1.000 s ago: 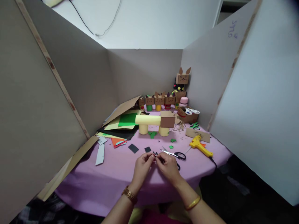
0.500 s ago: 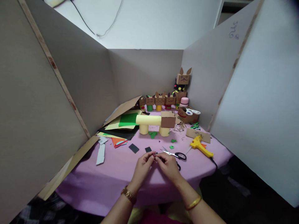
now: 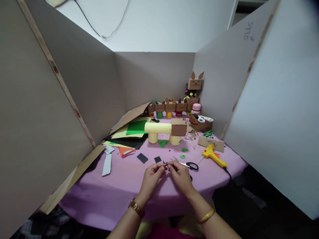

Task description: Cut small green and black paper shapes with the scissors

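My left hand (image 3: pixel 152 177) is closed in a pinch, with a tiny red piece (image 3: pixel 165 168) at its fingertips. Close beside it, my right hand (image 3: pixel 180 176) also pinches something, and a small dark bit (image 3: pixel 166 164) shows at its fingers; its kind is too small to tell. Partly behind the right hand lie scissors with black handles (image 3: pixel 192 166). Black paper pieces (image 3: pixel 142 158) lie just beyond the hands. Farther back stands an animal-like figure of yellow paper rolls (image 3: pixel 158 128) with a brown cardboard box (image 3: pixel 178 127) at its right end.
A yellow glue gun (image 3: pixel 214 156) lies at the right, its cord over the table edge. Paper sheets (image 3: pixel 136 128) and cardboard pile up at the left. Several box-headed figures (image 3: pixel 170 107) stand at the back near a cardboard box (image 3: pixel 199 123) holding white scissors. Panels enclose the pink-covered table (image 3: pixel 119 192).
My fingertips have parted slightly, and more of the red piece and a dark bit now show between them. The objects on the table stay where they were.
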Demonstrator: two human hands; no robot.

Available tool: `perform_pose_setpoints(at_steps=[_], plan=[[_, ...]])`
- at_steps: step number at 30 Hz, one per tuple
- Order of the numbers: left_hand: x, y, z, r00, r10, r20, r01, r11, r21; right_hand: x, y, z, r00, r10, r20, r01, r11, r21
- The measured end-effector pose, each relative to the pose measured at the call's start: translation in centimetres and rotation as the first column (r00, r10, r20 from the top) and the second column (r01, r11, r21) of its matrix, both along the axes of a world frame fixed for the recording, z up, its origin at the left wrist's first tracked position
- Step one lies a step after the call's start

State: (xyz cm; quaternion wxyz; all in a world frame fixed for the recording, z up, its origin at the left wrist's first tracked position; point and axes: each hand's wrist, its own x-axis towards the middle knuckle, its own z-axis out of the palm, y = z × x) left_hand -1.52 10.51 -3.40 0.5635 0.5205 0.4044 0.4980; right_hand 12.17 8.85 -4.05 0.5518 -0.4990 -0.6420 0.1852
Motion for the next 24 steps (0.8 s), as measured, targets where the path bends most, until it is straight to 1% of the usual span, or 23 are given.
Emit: perform_pose_setpoints(at_steps=[4,11,19,24], plan=[[0.06,0.12,-0.02,1.000,-0.018,0.004,0.018,1.000,0.002,-0.04,0.08,-0.05,0.999,0.012,-0.040,-0.013,1.000,-0.008],[0.10,0.41,-0.38,1.000,-0.013,0.023,0.012,1.000,0.019,-0.08,0.34,-0.15,0.995,0.062,-0.082,-0.064,0.998,-0.024],[-0.17,0.42,-0.33,0.998,-0.035,0.052,0.036,0.999,-0.019,0.01,0.40,-0.25,0.989,0.086,-0.118,-0.092,0.995,-0.039],[-0.08,0.65,-0.54,0.997,0.012,0.081,-0.010,1.000,-0.027,0.05,0.35,-0.28,0.989,0.065,-0.136,-0.075,0.995,-0.066]])
